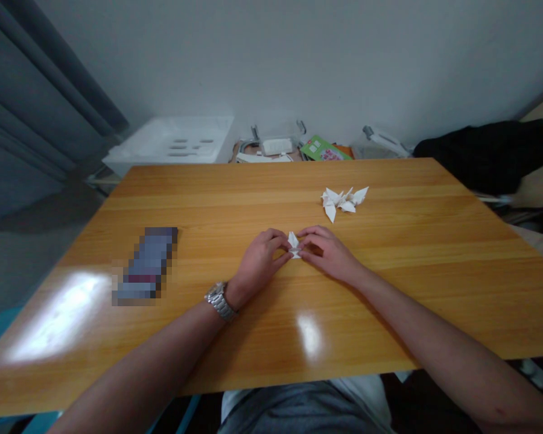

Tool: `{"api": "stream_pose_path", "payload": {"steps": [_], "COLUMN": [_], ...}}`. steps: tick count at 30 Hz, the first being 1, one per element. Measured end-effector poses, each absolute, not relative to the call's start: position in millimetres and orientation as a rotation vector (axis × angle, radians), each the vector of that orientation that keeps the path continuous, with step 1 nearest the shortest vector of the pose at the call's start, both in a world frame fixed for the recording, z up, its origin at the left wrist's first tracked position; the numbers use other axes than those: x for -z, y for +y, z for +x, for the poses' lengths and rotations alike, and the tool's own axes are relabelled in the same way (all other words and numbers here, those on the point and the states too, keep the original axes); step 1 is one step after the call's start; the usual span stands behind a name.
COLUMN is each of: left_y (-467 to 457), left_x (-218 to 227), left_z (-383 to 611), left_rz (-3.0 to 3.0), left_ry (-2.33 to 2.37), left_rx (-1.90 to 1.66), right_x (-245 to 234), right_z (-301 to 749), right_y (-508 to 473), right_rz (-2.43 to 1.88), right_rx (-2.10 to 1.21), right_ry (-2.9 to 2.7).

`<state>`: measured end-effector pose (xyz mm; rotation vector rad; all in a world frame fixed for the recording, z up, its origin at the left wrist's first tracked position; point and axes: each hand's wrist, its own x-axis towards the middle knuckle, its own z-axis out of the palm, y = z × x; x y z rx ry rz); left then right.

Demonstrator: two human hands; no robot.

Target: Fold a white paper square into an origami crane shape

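Note:
A small piece of folded white paper (pixel 293 241) is held just above or on the wooden table (pixel 208 211), between my two hands. My left hand (pixel 265 259), with a metal watch (pixel 221 300) on its wrist, pinches the paper's left side between thumb and fingers. From the right, my right hand (pixel 330 252) pinches the opposite edge the same way. The fingertips hide the paper's side edges. Beyond my right hand lie several folded paper cranes (pixel 344 200), bunched together.
At the left of the table lies a blurred-out flat dark object (pixel 147 263). Behind the table's far edge are a white plastic tray (pixel 176 141), a green booklet (pixel 323 149) and clear containers. Black cloth (pixel 475 154) is heaped at the right, and a grey curtain (pixel 40 102) hangs left.

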<state>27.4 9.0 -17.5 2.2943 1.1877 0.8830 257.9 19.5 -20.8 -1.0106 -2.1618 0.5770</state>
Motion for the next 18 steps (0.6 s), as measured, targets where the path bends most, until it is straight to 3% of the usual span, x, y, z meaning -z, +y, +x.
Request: {"api": "stream_pose_path", "payload": {"steps": [18], "left_y": [6.4], "left_x": [15.1], "left_z": [29.8], "left_rz": [2.445], "left_ry": [1.196], "left_rx": [-0.803], "right_x": [14.1], "right_z": [257.0], "right_y": [18.2], "right_rz": [-0.923], "right_rx": [-0.459], "right_ry": [-2.268]}}
